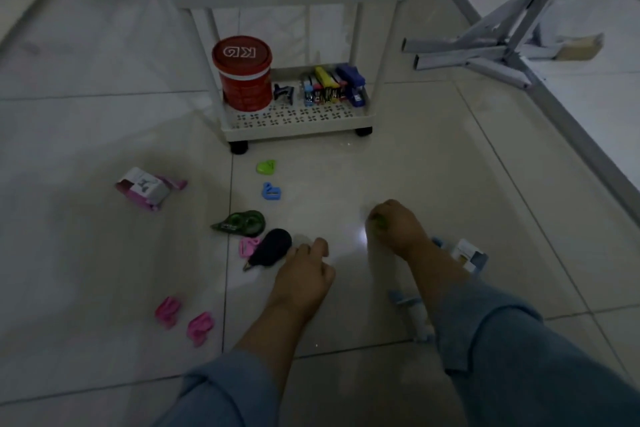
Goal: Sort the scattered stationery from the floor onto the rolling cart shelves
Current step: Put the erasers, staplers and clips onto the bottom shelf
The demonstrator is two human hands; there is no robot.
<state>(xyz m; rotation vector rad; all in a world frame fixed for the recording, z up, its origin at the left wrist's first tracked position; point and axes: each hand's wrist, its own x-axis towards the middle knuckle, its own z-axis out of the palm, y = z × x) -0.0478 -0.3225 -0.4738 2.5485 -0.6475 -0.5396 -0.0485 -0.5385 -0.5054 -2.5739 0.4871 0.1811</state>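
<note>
My left hand point(308, 270) reaches to a black correction-tape dispenser point(270, 248) on the tiled floor, its fingertips touching the dispenser's right side. My right hand point(394, 225) is curled round a small green item point(381, 222) just above the floor. Beside the black dispenser lie a green correction tape point(240, 222) and a pink sharpener point(248, 247). A green sharpener point(266, 167) and a blue sharpener point(271, 191) lie nearer the white rolling cart point(298, 121). Two pink sharpeners point(168, 311) point(200, 328) lie at the left front.
The cart's bottom shelf holds a red tin point(242, 76), a dark clip point(284, 92) and several staplers point(334, 85). A pink-and-white box point(147, 189) lies at the left, a blue-and-white box point(469, 255) behind my right wrist. Grey metal table legs point(485, 48) stand at the right.
</note>
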